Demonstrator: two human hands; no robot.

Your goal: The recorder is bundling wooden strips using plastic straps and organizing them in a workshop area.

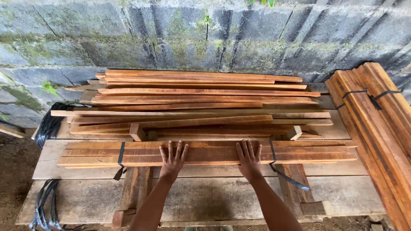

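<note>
A bundle of thin reddish wooden slats (209, 153) lies across the front of a rough plank table (214, 199), bound by a black strap (121, 155) near its left end and another black strap (273, 155) right of centre. My left hand (173, 159) rests flat on the bundle with fingers spread. My right hand (249, 159) lies flat on it too, just left of the right strap. Neither hand grips anything.
Behind the bundle sits a loose pile of slats (201, 102) against a mossy block wall (205, 34). A strapped bundle of slats (376, 124) leans at the right. Black strapping coils (49, 126) lie at the left, more black strapping (43, 205) hangs below.
</note>
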